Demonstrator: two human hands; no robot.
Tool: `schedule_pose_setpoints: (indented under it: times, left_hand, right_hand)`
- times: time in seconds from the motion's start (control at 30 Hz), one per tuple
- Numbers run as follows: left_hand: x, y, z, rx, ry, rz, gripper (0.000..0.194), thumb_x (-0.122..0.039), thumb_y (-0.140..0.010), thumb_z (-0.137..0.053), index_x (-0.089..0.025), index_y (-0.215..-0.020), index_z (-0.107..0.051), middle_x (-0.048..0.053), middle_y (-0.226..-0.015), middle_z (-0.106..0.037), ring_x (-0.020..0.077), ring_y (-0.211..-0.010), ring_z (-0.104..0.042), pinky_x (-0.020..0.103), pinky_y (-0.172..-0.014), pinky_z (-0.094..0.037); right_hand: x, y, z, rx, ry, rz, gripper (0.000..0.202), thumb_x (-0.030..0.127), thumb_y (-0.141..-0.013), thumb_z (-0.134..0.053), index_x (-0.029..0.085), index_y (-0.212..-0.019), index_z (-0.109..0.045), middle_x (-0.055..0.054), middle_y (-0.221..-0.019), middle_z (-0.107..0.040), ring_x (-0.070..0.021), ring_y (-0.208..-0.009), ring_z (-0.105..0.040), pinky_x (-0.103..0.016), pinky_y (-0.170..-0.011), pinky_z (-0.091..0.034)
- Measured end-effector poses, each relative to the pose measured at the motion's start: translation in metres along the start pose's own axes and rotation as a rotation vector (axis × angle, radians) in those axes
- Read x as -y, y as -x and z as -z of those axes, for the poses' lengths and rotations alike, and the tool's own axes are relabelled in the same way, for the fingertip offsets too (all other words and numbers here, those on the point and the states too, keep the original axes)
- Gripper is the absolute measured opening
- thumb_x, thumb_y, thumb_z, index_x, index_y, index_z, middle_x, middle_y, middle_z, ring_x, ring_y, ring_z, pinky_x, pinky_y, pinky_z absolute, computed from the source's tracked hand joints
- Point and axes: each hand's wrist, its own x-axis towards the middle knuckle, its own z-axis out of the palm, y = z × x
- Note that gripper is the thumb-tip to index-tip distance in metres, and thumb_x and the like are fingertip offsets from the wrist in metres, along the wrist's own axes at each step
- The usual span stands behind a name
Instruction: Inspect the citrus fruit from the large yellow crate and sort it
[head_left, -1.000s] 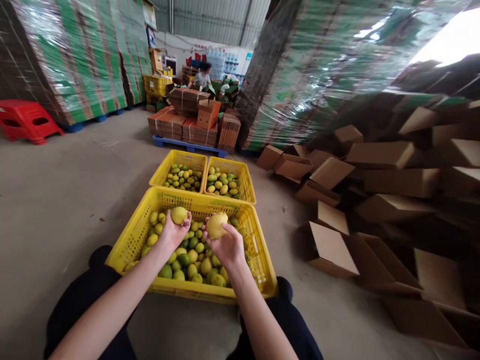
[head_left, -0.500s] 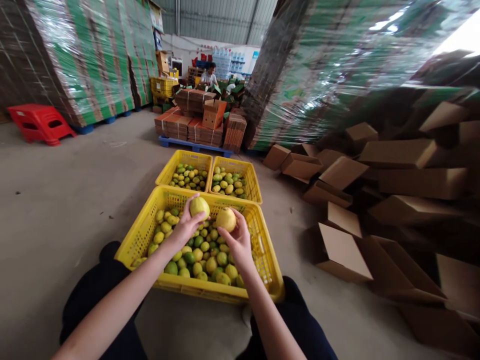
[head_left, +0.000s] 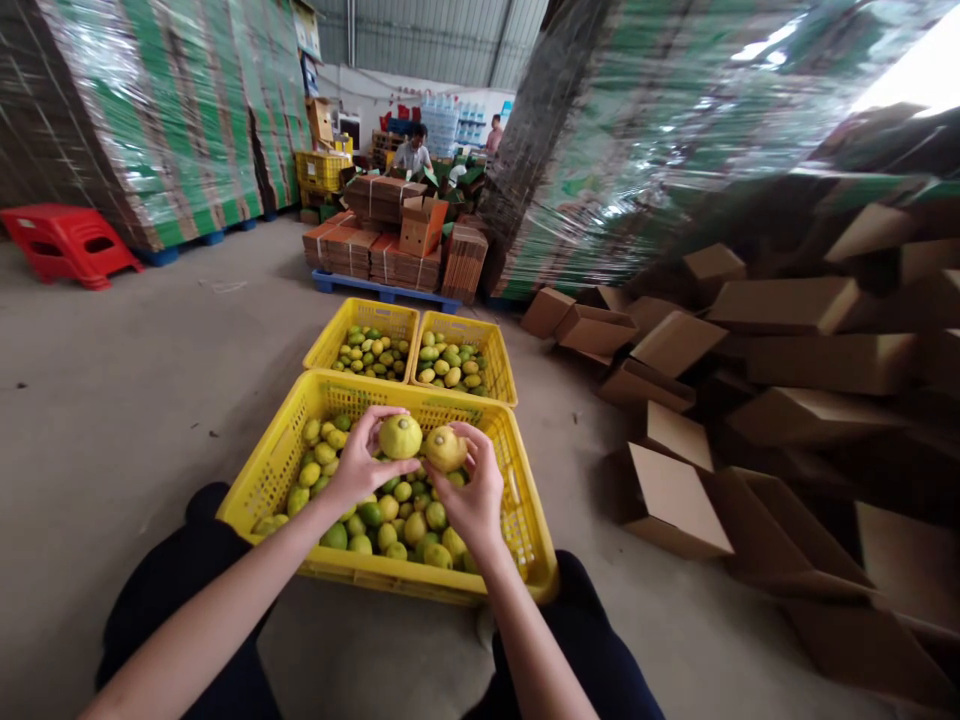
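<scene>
My left hand [head_left: 365,462] is closed round a yellow-green lemon [head_left: 400,437], its stem end facing me. Close beside it, a yellower lemon [head_left: 445,449] sits between the fingers and thumb of my right hand [head_left: 476,488]. Both are held up over a large yellow crate [head_left: 259,440] standing between my knees. Inside that crate lie many loose lemons [head_left: 414,528], from green to yellow. Two smaller yellow crates, one at the left [head_left: 322,335] and one at the right [head_left: 504,365], stand against its far side with more lemons in them.
Open cardboard boxes [head_left: 679,485] lie heaped on the right. Flattened cartons [head_left: 341,245] are stacked on a blue pallet [head_left: 386,290] ahead. Wrapped pallet stacks [head_left: 195,110] rise on both sides. A red stool [head_left: 69,245] stands at left. Two people [head_left: 412,152] are at the back.
Both lemons have been turned so their ends face me, and they have come closer together. My left hand has shifted slightly lower. A second person now shows at the back.
</scene>
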Motion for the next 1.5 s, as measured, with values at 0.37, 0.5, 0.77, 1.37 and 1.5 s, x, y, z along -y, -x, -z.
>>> schedule_pose_setpoints:
  times: [0.37, 0.5, 0.77, 1.37, 1.5]
  left_hand:
    - [0.0, -0.002, 0.003, 0.017, -0.046, 0.003, 0.062, 0.009, -0.046, -0.083, -0.018, -0.101, -0.073, 0.009, -0.118, -0.066, 0.0242, -0.115, -0.059, 0.023, -0.093, -0.048]
    - [-0.001, -0.004, 0.0, -0.052, 0.022, 0.019, 0.051, 0.011, -0.05, -0.081, -0.016, -0.093, -0.075, 0.01, -0.118, -0.067, 0.0239, -0.128, -0.052, 0.023, -0.105, -0.041]
    - [0.002, -0.014, 0.011, -0.032, 0.244, 0.195, 0.062, 0.005, -0.054, -0.078, -0.017, -0.111, -0.07, 0.007, -0.11, -0.07, 0.0254, -0.115, -0.063, 0.026, -0.091, -0.054]
    - [-0.005, -0.02, 0.01, -0.193, 0.473, 0.614, 0.023, -0.029, -0.09, -0.054, -0.008, -0.085, -0.063, 0.008, -0.068, -0.065, 0.0156, -0.056, -0.064, 0.022, -0.044, -0.053]
    - [-0.003, -0.02, 0.013, -0.165, 0.583, 0.611, 0.034, -0.036, -0.09, -0.045, -0.01, -0.078, -0.062, 0.008, -0.064, -0.062, 0.0157, -0.051, -0.06, 0.024, -0.042, -0.05]
  right_hand:
    - [0.002, -0.003, -0.001, 0.014, 0.125, 0.103, 0.041, 0.015, -0.069, -0.072, 0.028, -0.106, -0.057, -0.008, -0.115, -0.052, -0.0285, -0.113, -0.051, -0.05, -0.099, -0.044]
    - [0.003, -0.006, 0.001, 0.048, 0.131, 0.128, 0.04, 0.014, -0.07, -0.071, 0.029, -0.104, -0.059, -0.007, -0.113, -0.055, -0.0279, -0.113, -0.052, -0.048, -0.099, -0.045]
    - [0.012, -0.013, -0.002, 0.03, -0.244, -0.173, 0.053, 0.013, -0.051, -0.087, 0.026, -0.097, -0.064, -0.001, -0.093, -0.067, -0.0214, -0.09, -0.062, -0.035, -0.083, -0.052]
    - [0.011, -0.013, -0.028, 0.191, -1.005, -0.889, 0.026, 0.04, -0.07, -0.075, 0.018, -0.078, -0.064, -0.004, -0.071, -0.07, -0.0152, -0.057, -0.063, -0.025, -0.048, -0.053]
    - [0.008, -0.015, -0.027, 0.088, -0.955, -1.107, 0.025, 0.041, -0.079, -0.066, 0.017, -0.074, -0.061, -0.004, -0.059, -0.066, -0.0153, -0.051, -0.062, -0.022, -0.043, -0.05]
